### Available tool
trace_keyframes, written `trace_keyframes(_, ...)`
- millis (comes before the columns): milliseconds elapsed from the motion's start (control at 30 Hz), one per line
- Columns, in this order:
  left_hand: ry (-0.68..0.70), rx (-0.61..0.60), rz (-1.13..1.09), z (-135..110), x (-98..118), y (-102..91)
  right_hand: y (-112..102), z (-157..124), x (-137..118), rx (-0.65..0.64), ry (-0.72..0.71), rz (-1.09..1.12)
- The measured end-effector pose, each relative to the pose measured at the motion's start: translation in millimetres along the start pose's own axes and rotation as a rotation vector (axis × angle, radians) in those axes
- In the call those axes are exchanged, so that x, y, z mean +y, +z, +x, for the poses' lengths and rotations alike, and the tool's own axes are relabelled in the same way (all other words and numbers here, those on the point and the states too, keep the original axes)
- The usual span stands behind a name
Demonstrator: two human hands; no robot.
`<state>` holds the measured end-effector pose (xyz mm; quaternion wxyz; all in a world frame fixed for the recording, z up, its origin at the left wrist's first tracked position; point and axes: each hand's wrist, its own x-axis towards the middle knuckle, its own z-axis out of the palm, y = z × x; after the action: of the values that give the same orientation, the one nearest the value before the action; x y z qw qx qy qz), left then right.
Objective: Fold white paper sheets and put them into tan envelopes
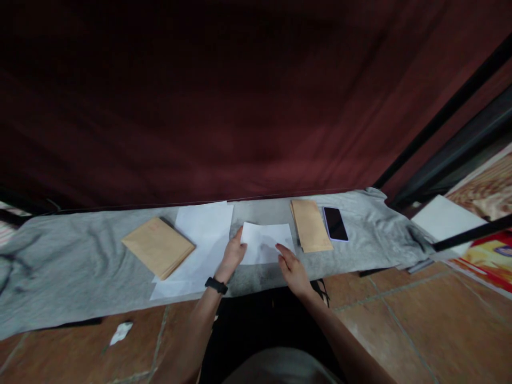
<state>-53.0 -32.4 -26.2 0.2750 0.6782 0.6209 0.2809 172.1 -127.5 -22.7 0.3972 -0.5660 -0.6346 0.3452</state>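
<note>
A folded white sheet of paper point(266, 241) lies on a grey cloth point(72, 266) spread over a low surface. My left hand point(233, 255), with a black watch on the wrist, pinches the sheet's left edge. My right hand point(291, 266) rests with its fingers flat on the sheet's lower right part. A stack of larger white sheets point(200, 240) lies just left of my left hand.
A pile of brown envelopes point(158, 246) sits at the left, another brown envelope pile point(311, 225) at the right, with a dark phone point(335, 223) beside it. A dark red curtain hangs behind. A crumpled paper scrap point(120, 332) lies on the tiled floor. A white board point(444, 220) stands far right.
</note>
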Motion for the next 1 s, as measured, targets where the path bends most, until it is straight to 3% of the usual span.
trace_keyframes(100,0.022,0.051,0.228,-9.3,10.7,1.4,7.5,7.1,8.6,0.029,-0.211,-0.445)
trace_keyframes(200,0.09,0.125,0.338,-27.9,24.7,10.5,17.6,5.0,20.2,0.019,-0.273,-0.722)
trace_keyframes(267,0.157,0.11,0.357,-42.6,32.4,22.6,22.1,2.3,26.1,0.023,-0.282,-0.806)
trace_keyframes(400,0.383,0.0,0.487,-68.5,38.4,51.2,23.2,0.8,31.6,0.003,-0.28,-0.845)
trace_keyframes(533,0.389,0.015,0.59,-80.3,35.7,64.1,20.6,1.7,34.7,-0.003,-0.273,-0.865)
trace_keyframes(733,0.398,0.052,0.644,-87.3,29.4,54.7,15.8,-1.0,45.4,0.07,-0.263,-0.887)
trace_keyframes(1000,0.434,0.006,0.648,-96.2,26.8,41.6,7.9,-9.1,48.9,0.111,-0.25,-0.891)
